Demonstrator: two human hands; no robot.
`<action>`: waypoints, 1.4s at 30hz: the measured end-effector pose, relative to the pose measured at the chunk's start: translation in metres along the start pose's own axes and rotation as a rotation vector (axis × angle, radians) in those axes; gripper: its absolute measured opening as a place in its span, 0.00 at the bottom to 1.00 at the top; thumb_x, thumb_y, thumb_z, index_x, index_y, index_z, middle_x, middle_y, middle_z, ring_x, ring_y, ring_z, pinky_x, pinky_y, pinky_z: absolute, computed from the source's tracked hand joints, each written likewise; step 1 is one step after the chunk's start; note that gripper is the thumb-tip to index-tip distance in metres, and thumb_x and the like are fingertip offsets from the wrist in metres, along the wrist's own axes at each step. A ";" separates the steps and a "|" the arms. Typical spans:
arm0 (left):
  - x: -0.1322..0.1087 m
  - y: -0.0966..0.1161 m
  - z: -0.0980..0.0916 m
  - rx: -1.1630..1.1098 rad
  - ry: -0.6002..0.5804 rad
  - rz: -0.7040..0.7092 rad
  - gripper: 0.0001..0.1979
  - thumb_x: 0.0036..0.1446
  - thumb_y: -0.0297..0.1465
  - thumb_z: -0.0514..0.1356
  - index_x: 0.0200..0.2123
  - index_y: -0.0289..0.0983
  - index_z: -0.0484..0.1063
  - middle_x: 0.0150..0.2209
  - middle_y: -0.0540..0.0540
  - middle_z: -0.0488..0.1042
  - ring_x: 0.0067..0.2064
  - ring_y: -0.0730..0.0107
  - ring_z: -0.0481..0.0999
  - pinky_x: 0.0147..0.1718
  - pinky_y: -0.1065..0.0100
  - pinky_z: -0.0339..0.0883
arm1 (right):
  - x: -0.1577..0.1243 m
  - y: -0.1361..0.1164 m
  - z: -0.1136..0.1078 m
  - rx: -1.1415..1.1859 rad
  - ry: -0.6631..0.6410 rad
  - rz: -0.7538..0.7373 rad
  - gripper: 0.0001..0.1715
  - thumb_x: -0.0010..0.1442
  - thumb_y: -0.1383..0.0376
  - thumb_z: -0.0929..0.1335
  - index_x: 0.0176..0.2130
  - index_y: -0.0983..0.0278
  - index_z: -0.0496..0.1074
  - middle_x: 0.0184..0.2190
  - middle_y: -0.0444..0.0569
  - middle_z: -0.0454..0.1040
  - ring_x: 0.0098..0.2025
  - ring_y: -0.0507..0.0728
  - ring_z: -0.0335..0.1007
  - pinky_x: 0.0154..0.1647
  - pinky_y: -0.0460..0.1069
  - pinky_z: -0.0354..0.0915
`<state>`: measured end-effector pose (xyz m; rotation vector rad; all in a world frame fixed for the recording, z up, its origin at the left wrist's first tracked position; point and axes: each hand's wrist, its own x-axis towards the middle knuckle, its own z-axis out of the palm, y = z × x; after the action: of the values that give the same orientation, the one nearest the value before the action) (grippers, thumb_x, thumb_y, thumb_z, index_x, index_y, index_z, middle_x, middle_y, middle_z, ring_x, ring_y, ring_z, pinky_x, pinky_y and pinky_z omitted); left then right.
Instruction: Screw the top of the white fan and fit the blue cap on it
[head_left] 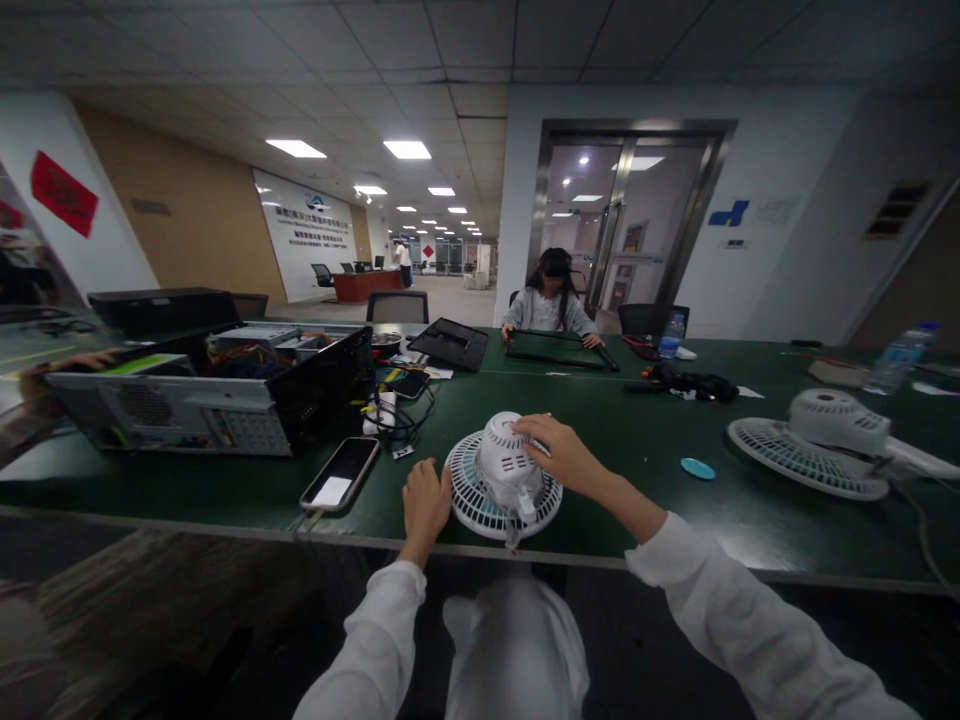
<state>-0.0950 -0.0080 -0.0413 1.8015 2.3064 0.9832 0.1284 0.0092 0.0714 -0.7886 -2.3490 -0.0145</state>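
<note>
Right hand (564, 457) curled over the motor housing, left hand (424, 503) against the grille rim, grip not discernible, small white round plastic fan (480, 507) laid face down at the edge of the dark green table (630, 440), two fans counted, second white fan (806, 455) at right, one black phone (341, 473).

Your fan (502, 478) looks like matt white plastic with a ribbed grille. The bench (637, 430) top is smooth dark green, slightly shiny. That phone (341, 473) has glossy glass; your sleeves (375, 640) are white cloth.
</note>
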 end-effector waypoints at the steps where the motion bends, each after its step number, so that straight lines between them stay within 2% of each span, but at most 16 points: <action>1: 0.000 0.000 0.000 -0.003 0.001 0.000 0.18 0.62 0.36 0.45 0.50 0.32 0.62 0.51 0.34 0.68 0.53 0.53 0.68 0.49 0.56 0.60 | -0.003 0.001 0.002 0.020 0.045 0.008 0.18 0.57 0.72 0.63 0.46 0.63 0.71 0.46 0.53 0.74 0.50 0.58 0.69 0.53 0.58 0.64; 6: 0.001 -0.002 0.002 -0.038 0.010 -0.001 0.18 0.61 0.36 0.46 0.49 0.31 0.63 0.49 0.34 0.69 0.52 0.52 0.68 0.50 0.54 0.61 | -0.027 0.019 0.008 0.032 0.274 0.117 0.17 0.58 0.71 0.61 0.45 0.61 0.71 0.44 0.51 0.74 0.49 0.56 0.69 0.53 0.56 0.64; 8: 0.001 -0.005 0.002 -0.067 0.017 0.000 0.18 0.61 0.35 0.47 0.48 0.30 0.63 0.49 0.33 0.69 0.52 0.50 0.69 0.50 0.52 0.61 | -0.040 0.034 0.009 -0.021 0.292 0.231 0.16 0.58 0.70 0.61 0.44 0.62 0.71 0.44 0.51 0.74 0.49 0.57 0.69 0.51 0.55 0.65; 11: 0.003 -0.003 -0.004 -0.123 0.043 0.019 0.17 0.60 0.35 0.48 0.48 0.31 0.63 0.49 0.34 0.69 0.53 0.53 0.68 0.52 0.53 0.61 | -0.060 0.055 0.014 -0.217 0.116 0.533 0.16 0.59 0.70 0.61 0.46 0.64 0.71 0.47 0.53 0.71 0.50 0.57 0.67 0.52 0.53 0.63; 13: 0.005 0.009 -0.012 -0.200 0.083 0.073 0.17 0.60 0.35 0.48 0.49 0.34 0.62 0.50 0.37 0.69 0.54 0.58 0.68 0.54 0.56 0.61 | -0.070 0.064 0.022 -0.333 -0.014 0.698 0.18 0.60 0.67 0.62 0.49 0.67 0.69 0.48 0.57 0.70 0.51 0.59 0.65 0.52 0.53 0.62; 16: 0.010 0.045 -0.026 -0.490 0.157 0.270 0.19 0.59 0.37 0.51 0.51 0.36 0.60 0.51 0.39 0.67 0.56 0.60 0.66 0.56 0.56 0.59 | -0.078 0.070 0.039 -0.386 -0.082 0.784 0.21 0.59 0.63 0.64 0.52 0.66 0.67 0.46 0.60 0.70 0.49 0.63 0.66 0.47 0.54 0.63; 18: 0.013 0.073 -0.032 -0.607 0.140 0.356 0.25 0.54 0.40 0.57 0.53 0.36 0.59 0.53 0.38 0.65 0.58 0.57 0.63 0.58 0.53 0.56 | -0.078 0.072 0.050 -0.401 -0.097 0.815 0.20 0.59 0.63 0.64 0.51 0.65 0.67 0.45 0.60 0.70 0.48 0.64 0.66 0.45 0.55 0.63; 20: 0.014 0.095 -0.031 -0.651 0.071 0.329 0.31 0.48 0.39 0.63 0.54 0.35 0.58 0.54 0.37 0.63 0.60 0.53 0.60 0.59 0.52 0.54 | -0.077 0.073 0.057 -0.395 -0.087 0.838 0.16 0.60 0.67 0.62 0.48 0.65 0.69 0.43 0.61 0.71 0.48 0.64 0.66 0.45 0.55 0.63; 22: 0.012 0.106 -0.026 -0.667 -0.021 0.248 0.34 0.44 0.36 0.65 0.54 0.34 0.58 0.54 0.36 0.63 0.59 0.52 0.62 0.58 0.52 0.55 | -0.077 0.076 0.060 -0.362 -0.050 0.860 0.15 0.60 0.72 0.60 0.44 0.67 0.70 0.41 0.62 0.71 0.46 0.63 0.67 0.45 0.54 0.62; 26: 0.001 0.103 -0.012 -0.691 -0.008 0.190 0.33 0.42 0.33 0.65 0.52 0.34 0.58 0.51 0.39 0.65 0.56 0.54 0.64 0.57 0.54 0.56 | -0.083 0.086 0.050 -0.200 0.105 0.886 0.13 0.59 0.72 0.60 0.39 0.67 0.72 0.39 0.60 0.72 0.41 0.60 0.70 0.44 0.54 0.64; 30: -0.006 0.097 -0.008 -0.760 0.030 0.219 0.32 0.43 0.32 0.65 0.51 0.37 0.59 0.50 0.41 0.65 0.55 0.56 0.65 0.56 0.54 0.57 | -0.084 0.097 0.028 0.033 0.337 0.894 0.13 0.59 0.64 0.61 0.39 0.67 0.71 0.35 0.55 0.74 0.36 0.58 0.72 0.37 0.53 0.69; 33: -0.005 0.096 -0.008 -0.791 0.023 0.226 0.32 0.42 0.33 0.65 0.51 0.37 0.59 0.50 0.41 0.65 0.54 0.57 0.64 0.56 0.54 0.57 | -0.071 0.096 0.009 0.211 0.526 0.865 0.16 0.58 0.58 0.63 0.40 0.66 0.70 0.32 0.51 0.74 0.33 0.56 0.72 0.32 0.52 0.71; 36: -0.004 0.096 -0.007 -0.804 0.019 0.225 0.32 0.42 0.33 0.65 0.52 0.37 0.58 0.50 0.41 0.65 0.54 0.57 0.64 0.56 0.54 0.57 | -0.047 0.076 -0.011 0.652 0.818 0.730 0.16 0.50 0.56 0.70 0.36 0.63 0.71 0.33 0.49 0.75 0.30 0.53 0.71 0.31 0.50 0.70; 37: -0.004 0.095 -0.007 -0.808 0.017 0.223 0.32 0.42 0.33 0.65 0.52 0.37 0.58 0.50 0.41 0.64 0.55 0.57 0.64 0.56 0.54 0.57 | -0.038 0.066 -0.017 0.768 0.860 0.686 0.17 0.47 0.56 0.72 0.35 0.63 0.71 0.33 0.48 0.75 0.29 0.52 0.70 0.30 0.48 0.69; 39: -0.004 0.095 -0.006 -0.818 0.010 0.217 0.32 0.43 0.33 0.65 0.52 0.37 0.58 0.51 0.41 0.64 0.55 0.57 0.64 0.56 0.55 0.56 | -0.021 0.043 -0.027 0.830 0.853 0.619 0.17 0.48 0.57 0.73 0.36 0.63 0.72 0.31 0.46 0.75 0.27 0.50 0.69 0.27 0.46 0.67; 42: -0.005 0.095 -0.007 -0.829 0.003 0.201 0.32 0.43 0.32 0.65 0.52 0.38 0.58 0.51 0.42 0.64 0.55 0.58 0.64 0.57 0.55 0.56 | -0.001 0.015 -0.033 0.753 0.755 0.535 0.20 0.49 0.56 0.72 0.40 0.63 0.71 0.27 0.44 0.74 0.25 0.49 0.68 0.24 0.45 0.66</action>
<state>-0.0148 -0.0046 0.0109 1.6324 1.3644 1.6360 0.1564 0.0137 0.0944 -0.7970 -1.2315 0.6428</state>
